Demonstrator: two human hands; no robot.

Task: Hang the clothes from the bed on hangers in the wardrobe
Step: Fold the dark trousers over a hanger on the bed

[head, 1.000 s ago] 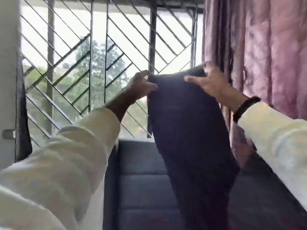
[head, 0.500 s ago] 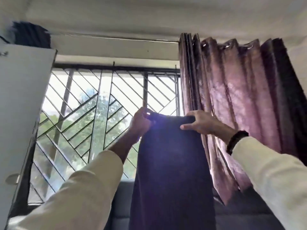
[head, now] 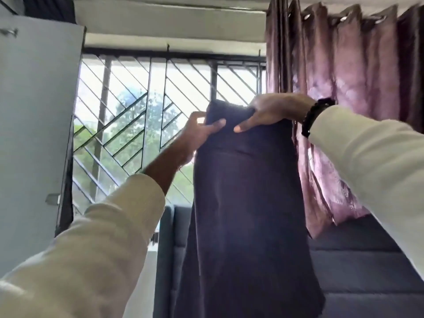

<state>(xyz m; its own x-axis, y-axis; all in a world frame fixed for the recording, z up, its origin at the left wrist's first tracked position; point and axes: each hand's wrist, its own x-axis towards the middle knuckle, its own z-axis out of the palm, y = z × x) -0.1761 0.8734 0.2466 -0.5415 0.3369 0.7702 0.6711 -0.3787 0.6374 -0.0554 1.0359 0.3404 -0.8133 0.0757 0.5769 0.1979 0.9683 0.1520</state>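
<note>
I hold a dark navy garment (head: pixel 247 214) up at arm's length in front of the window; it hangs straight down from its top edge. My left hand (head: pixel 199 131) pinches the top left corner, thumb lying across the front of the cloth. My right hand (head: pixel 273 111) grips the top edge just to the right, fingers over the back and thumb on the front. A black band sits on my right wrist. The pale wardrobe door (head: pixel 36 125) stands open at the left edge. No hanger is in view.
A barred window grille (head: pixel 142 115) fills the middle behind the garment. Mauve curtains (head: pixel 344 99) hang at the right. A dark grey padded headboard (head: pixel 358 267) runs along the bottom right. A dark bundle (head: pixel 49 6) sits on top of the wardrobe.
My hands have drawn closer together along the garment's top edge, bunching it narrower. The view has tilted up from the headboard towards the ceiling and curtain rail.
</note>
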